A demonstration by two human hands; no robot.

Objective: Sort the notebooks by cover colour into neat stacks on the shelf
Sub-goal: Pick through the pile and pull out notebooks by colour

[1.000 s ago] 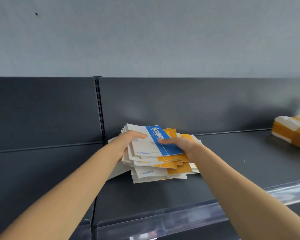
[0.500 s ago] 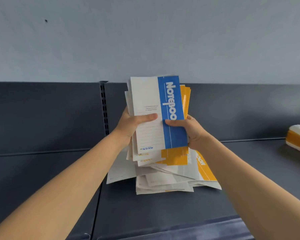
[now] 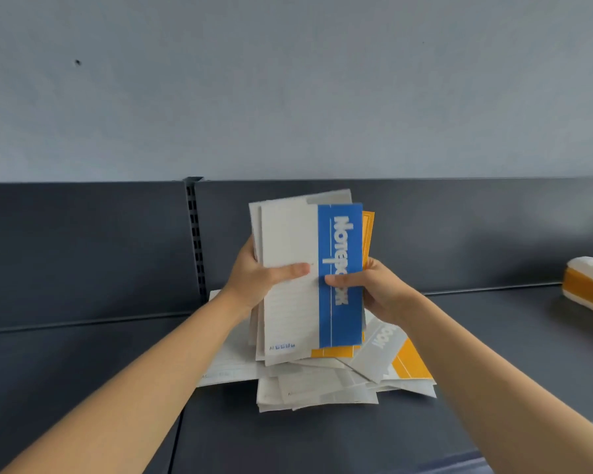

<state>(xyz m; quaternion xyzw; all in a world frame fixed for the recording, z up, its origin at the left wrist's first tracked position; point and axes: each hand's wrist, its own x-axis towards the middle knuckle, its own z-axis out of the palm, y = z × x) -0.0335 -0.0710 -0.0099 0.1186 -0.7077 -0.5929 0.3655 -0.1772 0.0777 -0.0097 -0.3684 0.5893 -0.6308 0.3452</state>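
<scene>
Holding a bundle of notebooks (image 3: 290,285) upright at frame centre, both hands clamped on it

Dark shelf (image 3: 493,354) spans the lower frame; a loose pile of notebooks (image 3: 322,388) lies on it below the bundle, an orange-and-white stack (image 3: 589,289) at right edge. Blue-banded cover faces front, orange covers behind. Left hand (image 3: 257,280) grips the left edge, right hand (image 3: 374,289) the right, thumbs pressed on the cover

Two bare forearms are seen, ending in the left hand (image 3: 261,282) and right hand (image 3: 374,289); no sleeves, rings or watches can be made out, though motion blur softens the fingers.
</scene>
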